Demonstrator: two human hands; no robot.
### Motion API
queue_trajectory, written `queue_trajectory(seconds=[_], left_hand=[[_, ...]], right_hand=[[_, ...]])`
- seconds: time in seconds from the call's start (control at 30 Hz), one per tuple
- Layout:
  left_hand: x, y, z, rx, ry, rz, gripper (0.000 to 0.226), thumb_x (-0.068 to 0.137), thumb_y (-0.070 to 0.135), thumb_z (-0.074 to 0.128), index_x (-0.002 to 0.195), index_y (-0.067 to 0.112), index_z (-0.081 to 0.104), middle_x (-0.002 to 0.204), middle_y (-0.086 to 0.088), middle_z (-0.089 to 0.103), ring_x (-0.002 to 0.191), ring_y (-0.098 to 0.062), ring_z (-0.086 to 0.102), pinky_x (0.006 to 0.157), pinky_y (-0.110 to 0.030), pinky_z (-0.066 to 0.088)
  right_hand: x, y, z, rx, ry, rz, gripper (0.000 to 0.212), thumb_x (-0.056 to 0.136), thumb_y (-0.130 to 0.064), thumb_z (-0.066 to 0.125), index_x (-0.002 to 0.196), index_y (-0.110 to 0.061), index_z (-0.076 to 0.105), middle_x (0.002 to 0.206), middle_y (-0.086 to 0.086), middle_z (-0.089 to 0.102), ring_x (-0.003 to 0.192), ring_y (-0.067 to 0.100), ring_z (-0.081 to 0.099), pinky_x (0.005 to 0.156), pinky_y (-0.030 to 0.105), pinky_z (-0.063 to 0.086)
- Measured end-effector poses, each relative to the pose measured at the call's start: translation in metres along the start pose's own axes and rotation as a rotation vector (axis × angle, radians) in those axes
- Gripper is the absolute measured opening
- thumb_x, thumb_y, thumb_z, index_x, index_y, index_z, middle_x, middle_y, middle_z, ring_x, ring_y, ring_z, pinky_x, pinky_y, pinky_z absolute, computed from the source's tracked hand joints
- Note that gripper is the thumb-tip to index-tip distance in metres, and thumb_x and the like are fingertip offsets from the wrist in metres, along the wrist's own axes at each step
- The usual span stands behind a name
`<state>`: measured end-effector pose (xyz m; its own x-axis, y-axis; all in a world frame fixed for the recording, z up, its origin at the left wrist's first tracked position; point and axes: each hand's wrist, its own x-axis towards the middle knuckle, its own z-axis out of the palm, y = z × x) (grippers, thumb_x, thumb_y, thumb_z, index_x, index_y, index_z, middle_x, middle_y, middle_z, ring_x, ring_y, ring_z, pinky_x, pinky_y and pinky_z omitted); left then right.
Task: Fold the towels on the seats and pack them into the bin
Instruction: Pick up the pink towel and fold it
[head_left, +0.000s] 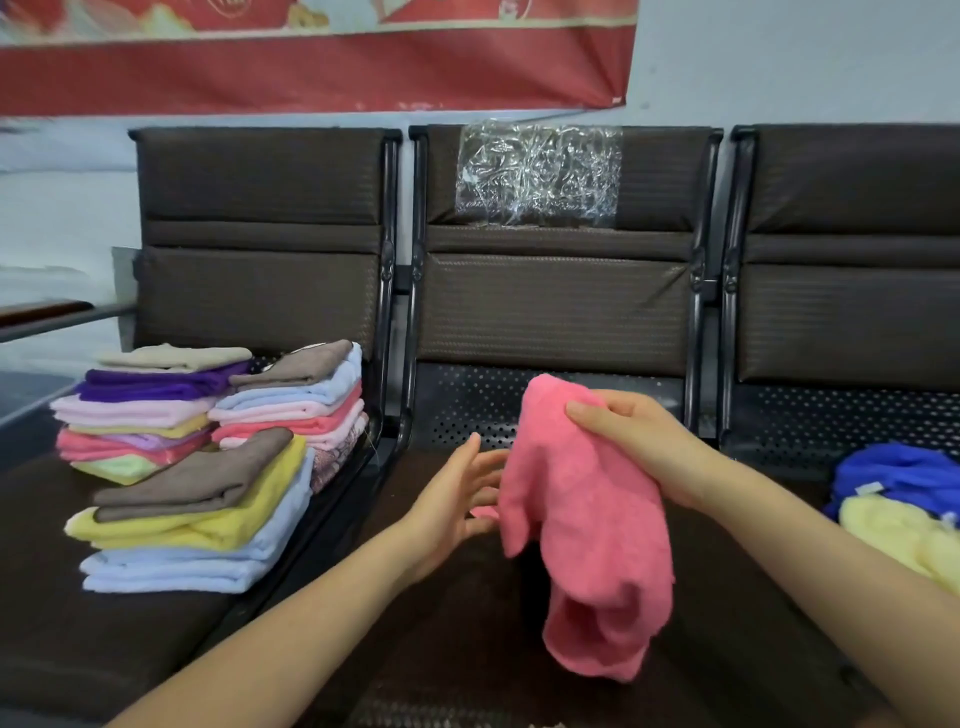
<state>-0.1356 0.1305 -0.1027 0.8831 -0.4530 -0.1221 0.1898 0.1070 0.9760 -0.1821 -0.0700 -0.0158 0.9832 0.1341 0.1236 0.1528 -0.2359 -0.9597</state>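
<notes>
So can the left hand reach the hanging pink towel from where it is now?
Probably yes. The left hand is open right beside the pink towel, which the right hand holds up; nothing lies between them.

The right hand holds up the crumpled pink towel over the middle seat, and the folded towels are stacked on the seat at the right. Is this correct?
Not quite. The head view shows the folded towel stacks on the seat at the left, not the right; the right seat holds unfolded blue and yellow towels. The rest stands: the right hand holds up the crumpled pink towel over the middle seat.
</notes>
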Motion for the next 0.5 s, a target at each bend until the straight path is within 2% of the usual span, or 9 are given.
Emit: queue_trajectory(seconds=[0.07, 0.1, 0.13, 0.2, 0.23, 0.33, 0.4, 0.43, 0.5], left_hand=[[-0.002, 0.001, 0.012, 0.057, -0.024, 0.016, 0.059, 0.086, 0.068, 0.040, 0.117, 0.024, 0.065, 0.100, -0.005, 0.068, 0.088, -0.016, 0.058, 0.078, -0.029, 0.044], [-0.002, 0.000, 0.016, 0.120, -0.023, 0.027, 0.056, 0.082, 0.068, 0.050, 0.113, 0.025, 0.067, 0.101, -0.004, 0.070, 0.089, -0.016, 0.060, 0.079, -0.029, 0.045], [-0.001, -0.004, 0.020, 0.194, -0.025, 0.050, 0.049, 0.081, 0.063, 0.058, 0.110, 0.024, 0.069, 0.103, 0.000, 0.072, 0.093, -0.014, 0.063, 0.082, -0.028, 0.047], [-0.003, -0.008, 0.027, 0.312, -0.055, 0.104, 0.024, 0.087, 0.039, 0.066, 0.099, 0.019, 0.071, 0.096, 0.003, 0.072, 0.091, -0.012, 0.064, 0.080, -0.025, 0.049], [-0.003, -0.007, 0.031, 0.345, -0.059, 0.127, 0.016, 0.089, 0.031, 0.066, 0.093, 0.016, 0.071, 0.090, 0.003, 0.070, 0.086, -0.011, 0.063, 0.077, -0.024, 0.049], [-0.003, 0.004, 0.035, 0.451, 0.001, 0.237, 0.023, 0.087, 0.035, 0.067, 0.076, 0.014, 0.067, 0.070, 0.013, 0.063, 0.069, -0.003, 0.056, 0.068, -0.022, 0.045], [-0.004, 0.015, 0.036, 0.461, 0.013, 0.286, 0.021, 0.089, 0.025, 0.066, 0.070, 0.021, 0.060, 0.059, 0.018, 0.055, 0.059, 0.003, 0.049, 0.059, -0.015, 0.039], [-0.006, 0.018, 0.036, 0.456, -0.002, 0.290, 0.017, 0.090, 0.020, 0.065, 0.074, 0.022, 0.060, 0.061, 0.018, 0.057, 0.059, 0.004, 0.051, 0.060, -0.014, 0.040], [-0.011, 0.018, 0.032, 0.449, -0.074, 0.240, 0.006, 0.088, 0.019, 0.068, 0.086, 0.019, 0.062, 0.071, 0.013, 0.065, 0.068, -0.001, 0.059, 0.067, -0.017, 0.045]], right_hand=[[0.005, -0.001, -0.006, -0.530, 0.202, -0.194, 0.022, 0.096, -0.022, 0.056, 0.105, -0.010, 0.072, 0.101, 0.003, 0.072, 0.088, 0.009, 0.059, 0.080, 0.026, 0.044], [0.007, 0.000, -0.007, -0.659, 0.271, -0.276, 0.021, 0.096, -0.021, 0.056, 0.108, -0.014, 0.072, 0.100, -0.006, 0.069, 0.091, 0.007, 0.057, 0.081, 0.024, 0.041], [0.006, -0.001, -0.007, -0.666, 0.310, -0.329, 0.020, 0.096, -0.019, 0.056, 0.106, -0.017, 0.073, 0.094, -0.011, 0.066, 0.090, 0.004, 0.055, 0.080, 0.022, 0.039], [0.005, -0.005, -0.009, -0.570, 0.354, -0.366, 0.022, 0.097, -0.016, 0.055, 0.081, -0.024, 0.069, 0.077, -0.015, 0.062, 0.075, 0.000, 0.052, 0.070, 0.022, 0.037], [0.006, -0.006, -0.011, -0.522, 0.386, -0.357, 0.028, 0.097, -0.016, 0.053, 0.072, -0.022, 0.064, 0.069, -0.011, 0.061, 0.070, 0.001, 0.051, 0.066, 0.023, 0.037], [0.010, -0.014, -0.027, -0.308, 0.504, -0.229, 0.033, 0.098, -0.021, 0.052, 0.083, 0.006, 0.065, 0.072, 0.015, 0.063, 0.073, 0.012, 0.050, 0.065, 0.028, 0.037], [0.006, -0.022, -0.037, -0.009, 0.543, -0.158, 0.030, 0.098, -0.023, 0.054, 0.082, 0.000, 0.066, 0.068, 0.003, 0.065, 0.069, 0.010, 0.055, 0.065, 0.026, 0.043], [0.004, -0.029, -0.043, 0.167, 0.538, -0.124, 0.025, 0.097, -0.021, 0.054, 0.081, -0.008, 0.066, 0.066, -0.003, 0.068, 0.066, 0.008, 0.060, 0.064, 0.023, 0.048], [0.004, -0.043, -0.053, 0.491, 0.524, -0.059, 0.019, 0.097, -0.020, 0.054, 0.085, -0.011, 0.066, 0.067, -0.003, 0.071, 0.070, 0.009, 0.065, 0.067, 0.024, 0.055]])
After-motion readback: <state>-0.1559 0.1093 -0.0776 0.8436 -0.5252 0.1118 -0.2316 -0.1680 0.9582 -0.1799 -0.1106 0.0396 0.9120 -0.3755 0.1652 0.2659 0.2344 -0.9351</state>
